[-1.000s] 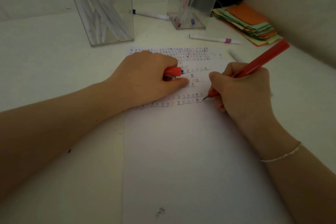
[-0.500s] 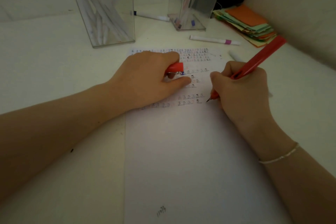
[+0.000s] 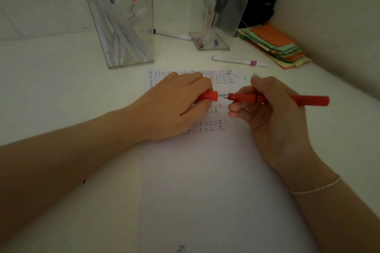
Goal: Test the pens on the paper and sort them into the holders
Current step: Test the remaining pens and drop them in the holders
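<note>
Pen (image 3: 277, 99) in right hand (image 3: 273, 117), cap (image 3: 209, 96) in left hand (image 3: 174, 107)

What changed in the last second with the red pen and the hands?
The right hand lifted the red pen off the paper and turned it level, its nib now pointing at the cap in the left hand, not yet joined. Both grips, the holders and the loose markers are unchanged.
</note>
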`<state>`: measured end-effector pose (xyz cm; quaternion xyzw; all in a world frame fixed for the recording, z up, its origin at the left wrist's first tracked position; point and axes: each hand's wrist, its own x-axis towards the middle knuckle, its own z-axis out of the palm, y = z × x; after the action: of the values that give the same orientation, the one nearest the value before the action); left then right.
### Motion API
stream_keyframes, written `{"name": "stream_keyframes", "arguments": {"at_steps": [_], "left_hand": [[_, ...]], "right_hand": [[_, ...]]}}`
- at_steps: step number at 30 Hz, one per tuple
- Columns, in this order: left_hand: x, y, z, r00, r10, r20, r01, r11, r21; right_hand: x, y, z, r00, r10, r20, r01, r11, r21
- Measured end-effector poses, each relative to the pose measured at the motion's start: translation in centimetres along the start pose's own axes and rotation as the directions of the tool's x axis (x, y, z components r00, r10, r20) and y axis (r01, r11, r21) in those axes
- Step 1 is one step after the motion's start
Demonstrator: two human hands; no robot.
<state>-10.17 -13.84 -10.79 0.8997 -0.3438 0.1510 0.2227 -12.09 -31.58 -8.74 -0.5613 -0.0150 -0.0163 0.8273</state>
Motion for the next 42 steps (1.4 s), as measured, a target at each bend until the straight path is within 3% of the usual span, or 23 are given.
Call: {"name": "stream_keyframes", "arguments": {"at_steps": [6, 11, 16, 19, 26, 30, 35, 38, 42], "left_hand": [[-0.1, 0.1, 0.0, 0.997, 0.076, 0.005, -0.076, 0.997, 0.015], [0.0, 0.0, -0.3, 0.997, 0.071, -0.035, -0.075, 0.99, -0.121], [-0.3, 0.5, -0.2, 0.997, 0.052, -0.059, -0.056, 0.995, -0.079], [-0.2, 0.6, -0.3, 0.994, 0.048, -0.094, -0.057, 0.994, -0.096], [0.0, 1.4, -0.2, 0.987, 0.05, -0.152, -0.066, 0.993, -0.101], [0.4, 2.0, -0.7, 0.981, 0.069, -0.182, -0.069, 0.998, 0.005], [0.8, 3.2, -1.1, 0.972, 0.091, -0.216, -0.046, 0.978, 0.203], [1.8, 4.5, -1.1, 0.953, 0.118, -0.278, -0.034, 0.956, 0.291], [4.0, 8.5, -0.9, 0.956, 0.122, -0.266, -0.056, 0.968, 0.245]], "right_hand": [[-0.2, 0.3, 0.0, 0.996, -0.012, 0.09, 0.029, 0.983, -0.182], [-0.3, -0.2, 0.1, 0.971, 0.121, 0.205, -0.141, 0.986, 0.083], [0.1, 0.2, 0.1, 0.996, -0.004, 0.091, 0.015, 0.992, -0.129], [-0.1, 0.2, 0.4, 0.994, -0.009, 0.112, 0.03, 0.981, -0.192], [-0.3, 0.3, 1.0, 0.997, 0.004, 0.082, 0.005, 0.995, -0.103], [-0.2, -0.1, 1.3, 0.999, -0.007, 0.052, 0.014, 0.991, -0.13], [-0.3, -1.1, 1.3, 0.989, 0.067, -0.13, -0.091, 0.978, -0.188], [-0.8, -2.6, 1.2, 0.948, 0.197, -0.249, -0.217, 0.975, -0.052], [-2.8, -6.3, -0.9, 0.939, 0.113, -0.326, -0.125, 0.992, -0.015]]}}
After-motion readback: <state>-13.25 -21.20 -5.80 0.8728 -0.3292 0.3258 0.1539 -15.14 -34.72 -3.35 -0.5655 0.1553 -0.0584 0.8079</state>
